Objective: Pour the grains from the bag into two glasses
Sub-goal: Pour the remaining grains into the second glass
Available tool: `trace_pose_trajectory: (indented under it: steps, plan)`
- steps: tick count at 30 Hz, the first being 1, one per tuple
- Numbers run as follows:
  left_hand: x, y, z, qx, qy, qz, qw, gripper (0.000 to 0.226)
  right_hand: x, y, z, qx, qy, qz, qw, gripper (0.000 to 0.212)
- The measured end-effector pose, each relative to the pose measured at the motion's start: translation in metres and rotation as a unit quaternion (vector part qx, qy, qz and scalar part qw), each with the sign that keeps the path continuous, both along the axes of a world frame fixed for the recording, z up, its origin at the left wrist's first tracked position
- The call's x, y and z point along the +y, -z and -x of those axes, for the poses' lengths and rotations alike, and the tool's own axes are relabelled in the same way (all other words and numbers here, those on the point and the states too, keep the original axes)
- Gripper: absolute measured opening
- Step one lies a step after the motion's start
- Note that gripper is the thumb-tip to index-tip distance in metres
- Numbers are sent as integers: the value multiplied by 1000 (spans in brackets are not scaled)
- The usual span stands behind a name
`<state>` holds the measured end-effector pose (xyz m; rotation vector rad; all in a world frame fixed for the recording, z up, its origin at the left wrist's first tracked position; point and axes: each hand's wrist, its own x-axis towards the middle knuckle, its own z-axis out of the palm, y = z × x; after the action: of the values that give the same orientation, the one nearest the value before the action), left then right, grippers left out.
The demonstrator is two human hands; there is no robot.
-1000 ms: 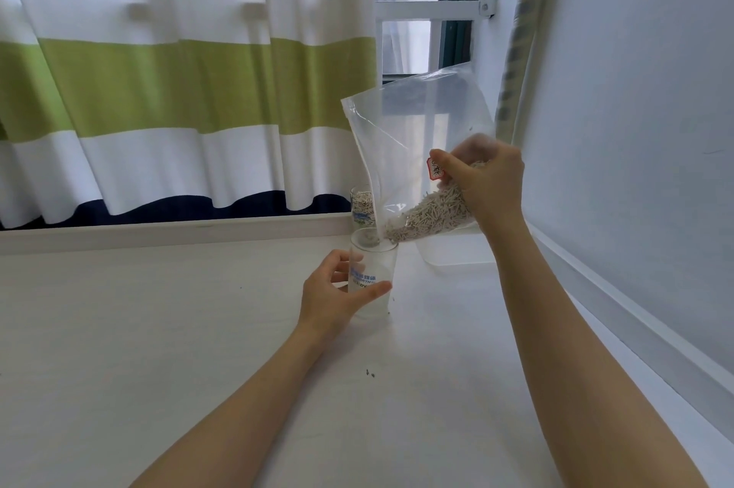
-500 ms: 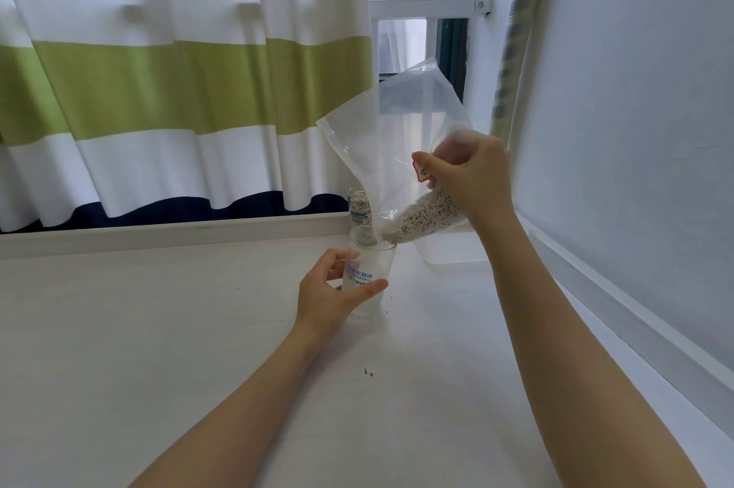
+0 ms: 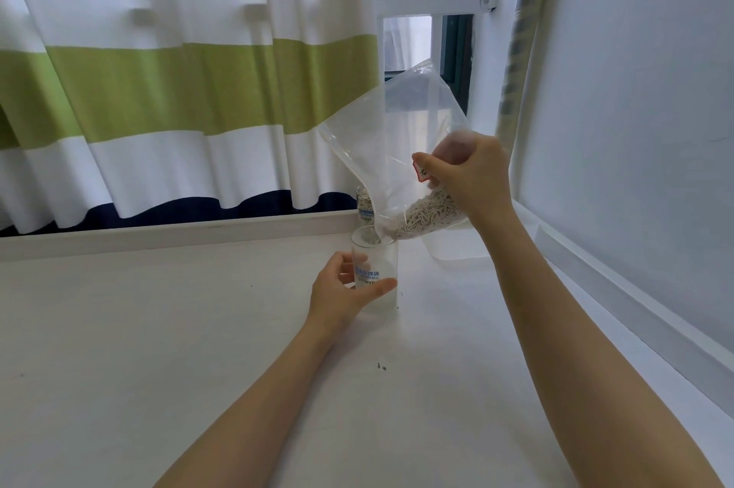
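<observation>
Over the last second we tilted the bag [image 3: 401,153] steeper with the right hand [image 3: 468,177], which pinched it by the side near the red label, thumb in front. The grains [image 3: 427,215] slid down to the low corner, right at the rim of the near glass [image 3: 375,275]. Left hand [image 3: 343,289] stayed curled round that glass, steadying it on the tabletop [image 3: 159,328]. The near glass looked nearly empty, so we judged the pour into it had only just started. The far glass [image 3: 365,203], behind it and near the curtain [image 3: 178,90], already held grains. A few stray bits [image 3: 382,367] lay on the tabletop; spill risk if the corner drifts off the rim.
</observation>
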<state>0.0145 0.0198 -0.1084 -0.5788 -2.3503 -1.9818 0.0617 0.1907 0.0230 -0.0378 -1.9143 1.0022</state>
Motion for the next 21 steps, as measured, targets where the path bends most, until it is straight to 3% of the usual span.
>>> trace_pose_trajectory:
  steps: [8, 21]
  plan:
    - [-4, 3, -5, -5, 33, 29, 999, 69, -3, -3, 0, -4, 10, -26, 1000, 21]
    - [-11, 6, -10, 30, 19, 14, 999, 57, 0, -12, 9, -57, -2, -28, 998, 20]
